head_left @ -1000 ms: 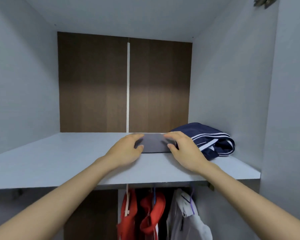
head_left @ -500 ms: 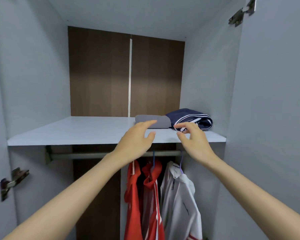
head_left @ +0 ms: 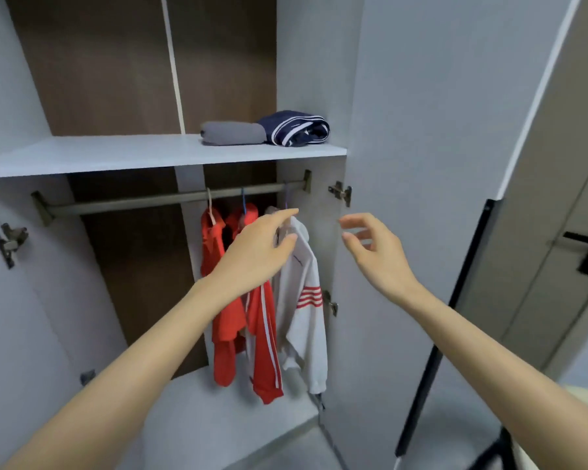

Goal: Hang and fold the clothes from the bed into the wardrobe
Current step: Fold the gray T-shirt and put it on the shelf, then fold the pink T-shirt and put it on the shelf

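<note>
Hanging on rail (head_left: 133, 202): three tops (head_left: 263, 337); on shelf (head_left: 82, 156): two folded garments (head_left: 233, 133).

Both arms stretching forward and upward, bare to elbow.

Left forearm (head_left: 133, 361) angling up toward right. Left hand (head_left: 258, 249) hovering in air, back facing camera. Left fingers (head_left: 291, 212) lying relaxed, loosely extended, tips pointing up and right. Left thumb (head_left: 291, 239) sitting just below them, gripping nothing.

Right forearm (head_left: 489, 347) angling up toward left. Right hand (head_left: 375, 256) hovering to right of left hand, level with it, gap between, not touching. Right fingers (head_left: 350, 220) spreading, loosely curling, tips pointing toward left hand. Right thumb (head_left: 350, 239) sitting below fingers, holding nothing.
</note>
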### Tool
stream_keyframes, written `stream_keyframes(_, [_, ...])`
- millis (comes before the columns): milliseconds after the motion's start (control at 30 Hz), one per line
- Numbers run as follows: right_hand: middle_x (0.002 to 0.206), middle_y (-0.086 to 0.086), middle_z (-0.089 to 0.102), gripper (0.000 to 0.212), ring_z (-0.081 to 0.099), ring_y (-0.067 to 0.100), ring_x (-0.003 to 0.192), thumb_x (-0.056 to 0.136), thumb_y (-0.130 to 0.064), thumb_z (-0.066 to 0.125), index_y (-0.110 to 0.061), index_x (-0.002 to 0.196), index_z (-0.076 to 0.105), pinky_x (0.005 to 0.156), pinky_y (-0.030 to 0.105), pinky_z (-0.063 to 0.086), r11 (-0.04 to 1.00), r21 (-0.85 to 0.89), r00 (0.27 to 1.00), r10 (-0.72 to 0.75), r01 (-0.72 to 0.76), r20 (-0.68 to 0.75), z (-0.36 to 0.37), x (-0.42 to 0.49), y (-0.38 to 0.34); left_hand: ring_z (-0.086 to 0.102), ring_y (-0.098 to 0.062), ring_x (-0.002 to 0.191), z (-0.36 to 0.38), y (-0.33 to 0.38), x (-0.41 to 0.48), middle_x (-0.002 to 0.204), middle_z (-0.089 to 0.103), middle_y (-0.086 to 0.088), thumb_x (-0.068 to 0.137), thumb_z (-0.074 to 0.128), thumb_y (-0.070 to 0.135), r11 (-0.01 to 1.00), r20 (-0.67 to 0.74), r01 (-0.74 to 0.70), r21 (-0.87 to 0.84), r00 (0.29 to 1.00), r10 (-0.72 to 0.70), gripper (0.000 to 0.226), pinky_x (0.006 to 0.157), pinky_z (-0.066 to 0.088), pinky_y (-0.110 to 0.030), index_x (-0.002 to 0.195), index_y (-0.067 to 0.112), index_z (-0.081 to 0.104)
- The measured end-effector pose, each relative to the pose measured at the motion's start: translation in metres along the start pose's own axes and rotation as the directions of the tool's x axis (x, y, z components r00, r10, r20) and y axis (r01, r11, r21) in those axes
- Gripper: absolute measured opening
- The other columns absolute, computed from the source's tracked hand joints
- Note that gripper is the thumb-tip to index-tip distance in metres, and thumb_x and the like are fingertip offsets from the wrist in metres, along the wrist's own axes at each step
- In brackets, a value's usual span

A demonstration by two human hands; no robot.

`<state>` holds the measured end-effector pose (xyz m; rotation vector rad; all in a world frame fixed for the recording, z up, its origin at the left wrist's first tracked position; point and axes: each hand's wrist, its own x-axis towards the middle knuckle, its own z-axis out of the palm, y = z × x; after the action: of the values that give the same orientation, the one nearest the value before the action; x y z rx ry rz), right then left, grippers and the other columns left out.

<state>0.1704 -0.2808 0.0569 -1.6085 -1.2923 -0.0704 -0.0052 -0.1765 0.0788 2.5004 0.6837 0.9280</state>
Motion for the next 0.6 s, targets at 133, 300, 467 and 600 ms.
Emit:
stream_keyframes(133, [0.112,-0.008,0.062,0.018,0.055,-0.001,0.089,0.096,-0.013,0.052,-0.022,0.109,0.060,0.072,0.001,0.038,0.993,0.002,0.992,0.114,-0.114,-0.049,-0.041,-0.068,0.012,0.055,-0.018,0.118,0.036,0.031,-0.034,0.134,0.055,0.002,0.095,0.051,0.020,0.997,0.063,-0.018,-0.080,0.998,0.023,0.044,0.102,0.036,-0.023,0.139,0.021,0.046])
stream_keyframes(300, [0.109,-0.008,0.065,0.019,0.058,0.005,0.087,0.096,-0.014,0.051,-0.020,0.111,0.062,0.070,0.005,0.040,0.965,-0.043,0.961,0.251,-0.257,-0.116,-0.104,-0.155,0.033,0.056,-0.018,0.115,0.105,0.078,-0.074,0.128,0.059,-0.001,0.094,0.053,0.018,0.990,0.197,-0.062,-0.130,0.977,0.087,0.043,0.103,0.038,-0.026,0.137,0.019,0.049])
stream_keyframes(467, [0.108,-0.008,0.065,0.019,0.056,-0.006,0.087,0.096,-0.012,0.051,-0.019,0.111,0.061,0.073,0.005,0.041,0.916,-0.076,0.906,0.372,-0.393,-0.205,-0.177,-0.253,0.051,0.051,-0.017,0.121,0.182,0.137,-0.123,0.135,0.053,0.002,0.096,0.051,0.025,0.985,0.356,-0.107,-0.138,0.922,0.150,0.046,0.096,0.035,-0.025,0.140,0.024,0.042])
stream_keyframes(600, [0.104,-0.011,0.063,0.020,0.057,0.005,0.089,0.096,-0.010,0.050,-0.018,0.111,0.060,0.074,0.011,0.045,0.880,-0.046,0.847,0.440,-0.473,-0.297,-0.232,-0.330,0.056,0.049,-0.014,0.122,0.231,0.192,-0.158,0.138,0.050,0.003,0.097,0.049,0.029,0.968,0.481,-0.151,-0.201,0.845,0.232,0.046,0.094,0.035,-0.024,0.142,0.025,0.040])
